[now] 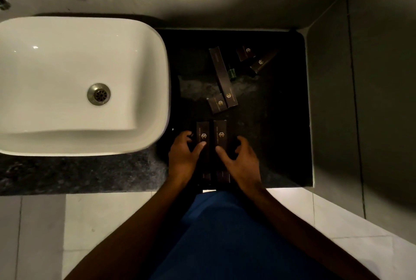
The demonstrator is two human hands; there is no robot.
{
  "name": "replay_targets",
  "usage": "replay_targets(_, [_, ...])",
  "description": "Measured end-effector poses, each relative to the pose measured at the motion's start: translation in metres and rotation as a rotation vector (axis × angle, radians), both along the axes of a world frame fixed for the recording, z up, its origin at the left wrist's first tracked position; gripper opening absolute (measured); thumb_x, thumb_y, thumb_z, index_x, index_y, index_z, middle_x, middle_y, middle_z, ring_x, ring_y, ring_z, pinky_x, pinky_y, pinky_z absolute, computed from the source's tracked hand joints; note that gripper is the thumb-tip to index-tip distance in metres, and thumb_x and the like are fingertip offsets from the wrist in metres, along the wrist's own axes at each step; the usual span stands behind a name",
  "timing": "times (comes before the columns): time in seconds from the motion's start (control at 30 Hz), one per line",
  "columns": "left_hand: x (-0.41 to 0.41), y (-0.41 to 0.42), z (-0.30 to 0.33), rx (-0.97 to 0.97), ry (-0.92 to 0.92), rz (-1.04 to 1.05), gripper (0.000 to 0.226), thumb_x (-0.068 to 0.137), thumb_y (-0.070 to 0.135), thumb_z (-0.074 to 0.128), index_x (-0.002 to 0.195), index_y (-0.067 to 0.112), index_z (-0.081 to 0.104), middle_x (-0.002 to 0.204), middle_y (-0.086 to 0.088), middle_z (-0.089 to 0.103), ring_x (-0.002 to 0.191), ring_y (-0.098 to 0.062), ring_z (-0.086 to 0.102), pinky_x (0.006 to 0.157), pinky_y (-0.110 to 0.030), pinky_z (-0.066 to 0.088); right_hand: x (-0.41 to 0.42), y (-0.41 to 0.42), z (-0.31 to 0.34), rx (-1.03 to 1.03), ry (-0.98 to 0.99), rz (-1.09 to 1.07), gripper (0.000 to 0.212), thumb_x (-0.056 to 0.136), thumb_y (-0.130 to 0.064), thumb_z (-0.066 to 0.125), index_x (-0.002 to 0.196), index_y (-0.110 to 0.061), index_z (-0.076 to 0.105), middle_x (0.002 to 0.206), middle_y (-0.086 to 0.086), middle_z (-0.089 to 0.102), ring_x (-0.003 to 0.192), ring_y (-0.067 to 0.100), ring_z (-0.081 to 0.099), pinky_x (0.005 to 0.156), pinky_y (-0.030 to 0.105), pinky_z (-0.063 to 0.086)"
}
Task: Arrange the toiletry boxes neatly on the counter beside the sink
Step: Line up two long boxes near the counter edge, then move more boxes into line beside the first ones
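Two long dark boxes with gold logos lie side by side near the counter's front edge: the left long box (202, 131) and the right long box (220, 131). My left hand (182, 156) rests on the left one, thumb on top. My right hand (240, 160) rests on the right one, fingers spread around it. Farther back lie another long box (221, 72) at a slant, a small box (217, 104) beside its near end, and two small boxes (245, 52) (262, 61) at the back right.
The dark stone counter (281, 122) runs to a grey wall on the right. A white basin (74, 81) stands to the left. A small green bottle (231, 73) sits by the slanted box. Light floor tiles lie below the counter edge.
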State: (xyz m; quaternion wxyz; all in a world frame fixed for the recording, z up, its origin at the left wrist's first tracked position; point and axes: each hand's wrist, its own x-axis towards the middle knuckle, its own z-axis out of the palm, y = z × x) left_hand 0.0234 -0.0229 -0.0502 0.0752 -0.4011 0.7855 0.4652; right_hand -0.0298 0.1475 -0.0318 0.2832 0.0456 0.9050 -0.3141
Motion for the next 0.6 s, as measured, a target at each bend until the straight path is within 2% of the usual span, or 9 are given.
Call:
replay_targets(0.03, [-0.001,-0.003,0.001,-0.003,0.017,0.021,0.051,0.077,0.051,0.071,0.121,0.032,0.053,0.104,0.013,0.056,0.091,-0.004,0.055,0.07,-0.014,0.037,-0.009,0.0,0.003,0.001,0.024,-0.042,0.081,0.072,-0.079,0.055,0.134,-0.028,0.041,0.115,-0.001,0.06,0.104,0.018,0.06,0.086,0.039,0.054])
replay_targets(0.1, [-0.004,-0.008,0.001,-0.042,0.05,0.018,0.053,0.077,0.054,0.07,0.121,0.031,0.052,0.112,0.013,0.052,0.098,-0.008,0.055,0.077,-0.021,0.041,-0.039,-0.008,0.006,-0.011,0.112,-0.092,0.06,0.08,-0.061,0.063,0.126,-0.026,0.049,0.108,-0.003,0.059,0.098,0.017,0.061,0.08,0.035,0.054])
replay_targets(0.17, [-0.008,-0.012,0.002,-0.089,0.081,-0.022,0.051,0.079,0.055,0.069,0.119,0.029,0.051,0.116,0.011,0.051,0.1,-0.013,0.058,0.082,-0.03,0.048,-0.078,-0.026,0.009,-0.01,0.236,-0.071,0.04,0.083,-0.041,0.07,0.115,-0.023,0.056,0.11,-0.002,0.059,0.099,0.017,0.06,0.078,0.032,0.053])
replay_targets(0.2, [-0.011,-0.013,0.004,-0.097,0.089,-0.04,0.05,0.078,0.057,0.068,0.117,0.031,0.05,0.117,0.01,0.05,0.099,-0.015,0.059,0.082,-0.034,0.05,-0.1,-0.038,0.009,-0.003,0.282,-0.038,0.036,0.082,-0.037,0.072,0.112,-0.021,0.057,0.112,-0.001,0.058,0.102,0.018,0.059,0.079,0.031,0.051])
replay_targets(0.27, [-0.016,-0.014,0.011,-0.115,0.09,-0.077,0.046,0.078,0.062,0.063,0.113,0.035,0.048,0.12,0.01,0.048,0.099,-0.016,0.06,0.079,-0.036,0.051,-0.138,-0.063,0.01,0.029,0.325,0.043,0.045,0.079,-0.038,0.075,0.115,-0.017,0.057,0.119,0.004,0.056,0.106,0.022,0.056,0.082,0.035,0.051])
replay_targets(0.37, [-0.017,-0.017,0.018,-0.23,0.109,-0.145,0.043,0.081,0.064,0.057,0.11,0.033,0.048,0.12,0.01,0.046,0.102,-0.013,0.056,0.078,-0.029,0.043,-0.177,-0.091,0.009,0.121,0.298,0.134,0.065,0.074,-0.046,0.078,0.124,-0.012,0.053,0.125,0.01,0.054,0.107,0.027,0.057,0.084,0.044,0.053])
replay_targets(0.47, [-0.014,-0.019,0.023,-0.266,0.078,-0.171,0.042,0.084,0.063,0.056,0.113,0.033,0.048,0.125,0.01,0.045,0.107,-0.011,0.052,0.078,-0.03,0.043,-0.191,-0.098,0.005,0.182,0.267,0.178,0.059,0.073,-0.042,0.08,0.119,-0.013,0.056,0.118,0.012,0.06,0.103,0.03,0.062,0.081,0.045,0.055])
replay_targets(0.6, [-0.009,-0.017,0.028,-0.28,0.083,-0.179,0.042,0.085,0.061,0.056,0.113,0.029,0.051,0.126,0.006,0.047,0.11,-0.012,0.05,0.081,-0.028,0.041,-0.195,-0.094,0.005,0.149,0.276,0.224,0.05,0.076,-0.035,0.08,0.115,-0.013,0.058,0.112,0.011,0.064,0.1,0.029,0.064,0.079,0.043,0.057])
